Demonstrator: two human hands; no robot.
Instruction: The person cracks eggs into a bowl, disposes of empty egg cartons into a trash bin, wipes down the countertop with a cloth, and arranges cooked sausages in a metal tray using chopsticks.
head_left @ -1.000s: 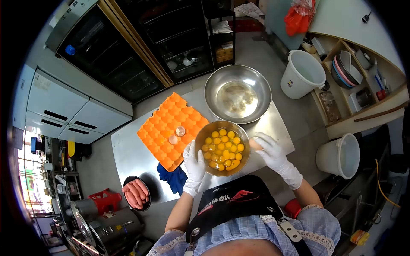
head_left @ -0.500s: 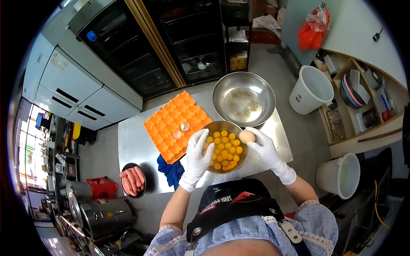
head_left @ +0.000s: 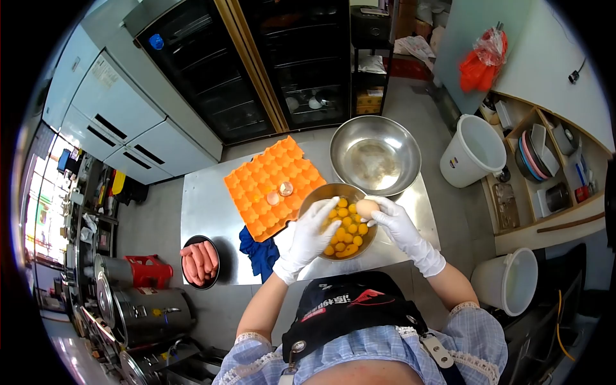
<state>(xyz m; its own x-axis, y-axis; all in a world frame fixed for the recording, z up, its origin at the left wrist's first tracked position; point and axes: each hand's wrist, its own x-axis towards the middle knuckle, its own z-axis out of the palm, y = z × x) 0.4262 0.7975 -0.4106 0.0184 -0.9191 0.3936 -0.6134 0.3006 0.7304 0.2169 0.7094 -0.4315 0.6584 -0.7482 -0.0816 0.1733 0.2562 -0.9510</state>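
Note:
My right hand (head_left: 399,226), in a white glove, grips a whole light-brown egg (head_left: 367,208) between thumb and fingers. The egg is over the right rim of a steel bowl (head_left: 322,194) holding several yellow yolks (head_left: 348,238). My left hand (head_left: 312,236), also gloved, reaches over the bowl's left side. Its fingers are apart with nothing in them, and they hide part of the yolks. Just left of the bowl lies an orange egg tray (head_left: 269,170). Two pieces of eggshell, a nearer one (head_left: 273,198) and a farther one (head_left: 286,188), rest in its hollows.
A larger steel bowl (head_left: 343,154) stands behind the yolk bowl on the metal table (head_left: 204,199). A blue cloth (head_left: 259,254) lies by my left forearm. Sausages (head_left: 200,262) fill a black bowl at the left edge. White buckets (head_left: 473,151) stand to the right.
The egg and my right hand have come slightly inward over the bowl's rim. My left hand has turned and spread further over the yolks. The whole view has shifted a little.

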